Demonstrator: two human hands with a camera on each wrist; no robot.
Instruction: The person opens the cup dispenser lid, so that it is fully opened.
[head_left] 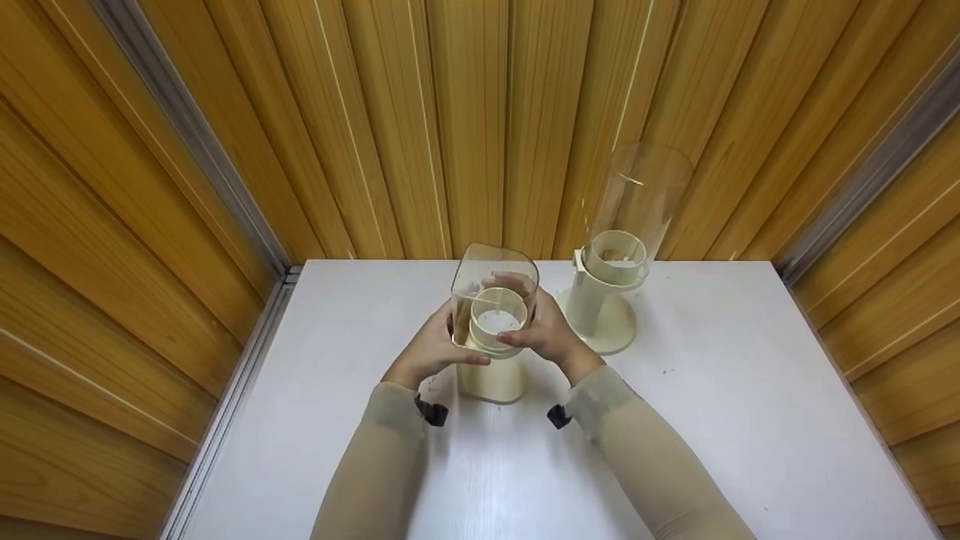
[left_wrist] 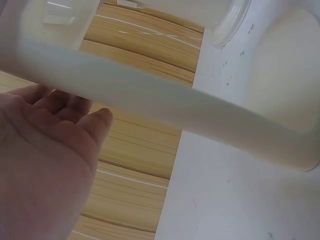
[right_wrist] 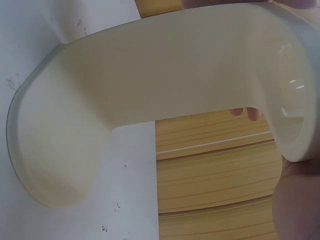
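Note:
A cream plastic stand [head_left: 491,381] is upright on the white table, with a round collar and a clear container [head_left: 487,259] at its top. My left hand [head_left: 433,349] holds the container from the left, thumb along the front below the collar. From the right, my right hand [head_left: 551,334] grips it, thumb across the front near the collar's rim. Other fingers are partly hidden behind. In the left wrist view, my curved fingers lie beside the stand's column [left_wrist: 140,90]. The right wrist view shows the column, its foot [right_wrist: 50,135] flat on the table and the collar above.
Behind to the right stands a second cream stand [head_left: 592,307] with a tall clear cylinder [head_left: 637,191] in its collar. Wood-patterned panels [head_left: 465,127] enclose the white table [head_left: 750,420] at the back and sides. Small dark specks dot the tabletop.

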